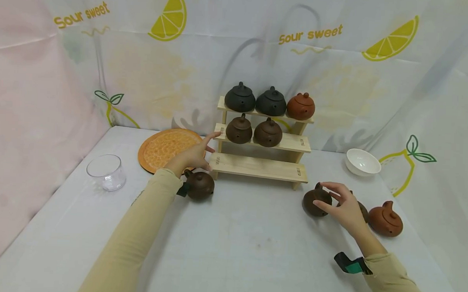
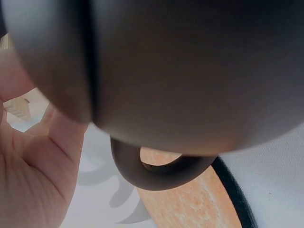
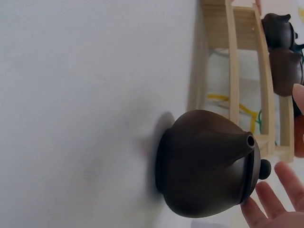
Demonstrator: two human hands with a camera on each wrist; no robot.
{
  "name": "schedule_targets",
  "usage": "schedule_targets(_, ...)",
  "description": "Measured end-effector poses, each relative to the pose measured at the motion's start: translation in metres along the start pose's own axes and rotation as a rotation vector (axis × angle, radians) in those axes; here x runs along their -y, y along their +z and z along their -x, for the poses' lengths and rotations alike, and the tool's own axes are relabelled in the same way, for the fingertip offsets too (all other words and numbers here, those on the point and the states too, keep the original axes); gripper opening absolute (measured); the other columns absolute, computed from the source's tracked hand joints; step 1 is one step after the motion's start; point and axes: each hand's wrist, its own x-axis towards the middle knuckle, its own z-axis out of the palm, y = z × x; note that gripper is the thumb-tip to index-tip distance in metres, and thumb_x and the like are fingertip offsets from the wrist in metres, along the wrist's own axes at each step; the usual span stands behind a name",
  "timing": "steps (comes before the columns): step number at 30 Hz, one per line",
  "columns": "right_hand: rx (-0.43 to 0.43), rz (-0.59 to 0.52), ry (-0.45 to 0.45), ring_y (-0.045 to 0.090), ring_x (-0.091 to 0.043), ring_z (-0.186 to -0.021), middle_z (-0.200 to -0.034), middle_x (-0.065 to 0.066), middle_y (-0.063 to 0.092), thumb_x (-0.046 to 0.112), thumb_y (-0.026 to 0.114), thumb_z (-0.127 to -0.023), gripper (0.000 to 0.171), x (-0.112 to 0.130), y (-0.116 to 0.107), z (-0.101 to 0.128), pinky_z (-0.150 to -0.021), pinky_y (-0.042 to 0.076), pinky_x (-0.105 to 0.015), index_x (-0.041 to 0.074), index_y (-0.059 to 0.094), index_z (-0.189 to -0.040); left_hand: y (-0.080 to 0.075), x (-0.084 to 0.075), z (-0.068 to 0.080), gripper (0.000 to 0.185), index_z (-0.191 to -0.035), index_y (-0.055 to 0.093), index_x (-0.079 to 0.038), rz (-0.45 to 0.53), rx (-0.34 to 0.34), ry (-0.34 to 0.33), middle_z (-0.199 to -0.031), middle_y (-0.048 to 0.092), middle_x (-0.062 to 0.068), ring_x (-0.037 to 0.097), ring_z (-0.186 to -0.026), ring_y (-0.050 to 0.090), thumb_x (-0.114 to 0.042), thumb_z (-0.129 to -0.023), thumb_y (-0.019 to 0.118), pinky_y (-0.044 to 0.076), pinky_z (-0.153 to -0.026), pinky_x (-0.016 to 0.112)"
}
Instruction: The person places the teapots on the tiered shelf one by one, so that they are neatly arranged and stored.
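Observation:
My left hand (image 1: 191, 157) stretches to the left end of a wooden three-step rack (image 1: 256, 167), its fingertips at the edge of the middle shelf. Whether they touch the wood cannot be told. Under that wrist stands a dark brown teapot (image 1: 200, 186), filling the left wrist view as a blurred body (image 2: 199, 85) with a ring handle (image 2: 161, 183). My right hand (image 1: 345, 208) is beside another dark brown teapot (image 1: 313, 203) on the table. In the right wrist view its extended fingers (image 3: 268, 202) lie near the lid, with the thumb held apart.
Two black teapots (image 1: 240, 98) and a reddish one (image 1: 301, 106) line the top shelf; two brown teapots (image 1: 268, 133) occupy the middle one. Right of my right hand are a partly hidden teapot (image 1: 363, 210), a reddish teapot (image 1: 386, 221) and a white bowl (image 1: 363, 162). A glass bowl (image 1: 107, 174) and round orange mat (image 1: 168, 146) lie left.

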Motion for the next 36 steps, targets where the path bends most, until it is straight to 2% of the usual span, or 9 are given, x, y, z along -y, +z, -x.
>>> schedule_targets(4, -0.010, -0.024, 0.007, 0.038, -0.035, -0.119, -0.128, -0.018, 0.044, 0.011, 0.074, -0.080, 0.053, -0.005, 0.002, 0.004, -0.097, 0.032, -0.054, -0.004, 0.050, -0.124, 0.000, 0.000, 0.000, 0.114, -0.149, 0.003, -0.028, 0.011, 0.002, -0.004, -0.137, 0.037, 0.028, 0.027, -0.075, 0.057, 0.018, -0.069, 0.070, 0.045, -0.058, 0.028)
schedule_targets(8, 0.012, -0.022, 0.055, 0.036, -0.037, -0.120, -0.130, -0.021, 0.041, 0.013, 0.076, -0.078, 0.055, -0.010, 0.003, 0.007, -0.097, 0.030, -0.057, -0.003, 0.051, -0.125, 0.000, 0.002, -0.001, 0.115, -0.149, 0.003, -0.029, 0.006, 0.000, -0.010, -0.136, 0.038, 0.027, 0.027, -0.076, 0.057, 0.018, -0.069, 0.071, 0.045, -0.058, 0.028)
schedule_targets(17, 0.060, -0.028, 0.112, 0.030, -0.040, -0.127, -0.136, -0.025, 0.037, 0.010, 0.078, -0.074, 0.067, -0.019, 0.007, 0.009, -0.102, 0.022, -0.056, -0.001, 0.045, -0.131, 0.001, 0.002, -0.003, 0.115, -0.148, 0.003, -0.031, -0.001, -0.001, -0.023, -0.136, 0.040, 0.025, 0.024, -0.067, 0.054, 0.017, -0.069, 0.071, 0.044, -0.058, 0.028)
schedule_targets(24, 0.105, -0.039, 0.104, 0.022, -0.044, -0.129, -0.138, -0.025, 0.029, 0.006, 0.078, -0.073, 0.070, -0.019, 0.004, 0.009, -0.097, 0.022, -0.064, 0.000, 0.043, -0.133, 0.000, 0.002, -0.002, 0.115, -0.149, 0.002, -0.029, 0.023, 0.006, -0.006, -0.138, 0.036, 0.028, 0.032, -0.086, 0.057, 0.018, -0.069, 0.070, 0.044, -0.058, 0.028)
schedule_targets(29, 0.103, 0.023, 0.110, 0.029, -0.045, -0.120, -0.132, -0.029, 0.030, 0.006, 0.079, -0.072, 0.072, -0.018, 0.007, 0.007, -0.092, 0.030, -0.063, 0.001, 0.041, -0.133, -0.001, 0.003, -0.002, 0.114, -0.149, 0.002, -0.029, 0.031, 0.016, 0.003, -0.138, 0.034, 0.028, 0.035, -0.092, 0.055, 0.019, -0.070, 0.069, 0.044, -0.058, 0.028)
schedule_targets(36, 0.106, 0.121, 0.197, 0.036, -0.049, -0.117, -0.136, -0.029, 0.034, 0.012, 0.077, -0.074, 0.070, -0.015, 0.008, 0.004, -0.086, 0.037, -0.060, 0.005, 0.041, -0.134, 0.000, 0.001, -0.001, 0.114, -0.149, 0.002, -0.028, 0.012, 0.012, -0.005, -0.137, 0.036, 0.028, 0.026, -0.070, 0.055, 0.019, -0.069, 0.070, 0.044, -0.058, 0.028)
